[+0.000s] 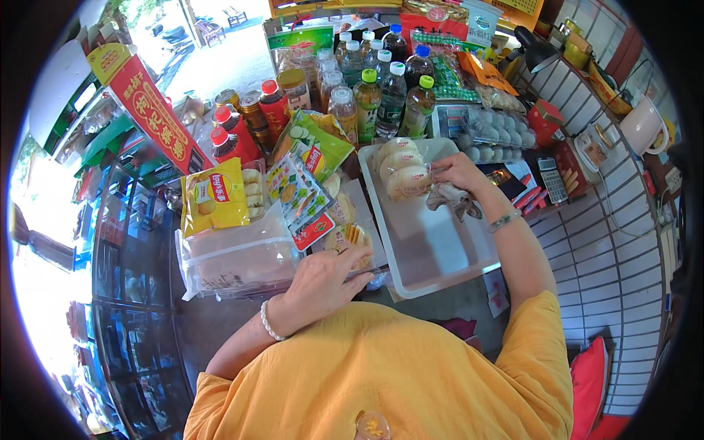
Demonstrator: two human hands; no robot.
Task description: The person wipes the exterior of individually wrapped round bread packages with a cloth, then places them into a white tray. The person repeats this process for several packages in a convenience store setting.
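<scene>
My right hand holds a crumpled grey cloth under its palm, and its fingertips touch a clear bag of round bread buns. These buns lie at the far left end of a white plastic tray. My left hand is beside the tray, fingers apart, at the near edge of a packaged bread with printed film. Whether its fingertips press on the wrapper is hard to see. A large clear plastic bag with a box-like pack lies left of that hand.
Lay's chip bags and a patterned snack packet crowd the left. Drink bottles stand behind the tray. Eggs in clear cartons, a calculator and a desk lamp are on the right. A red display box leans at left.
</scene>
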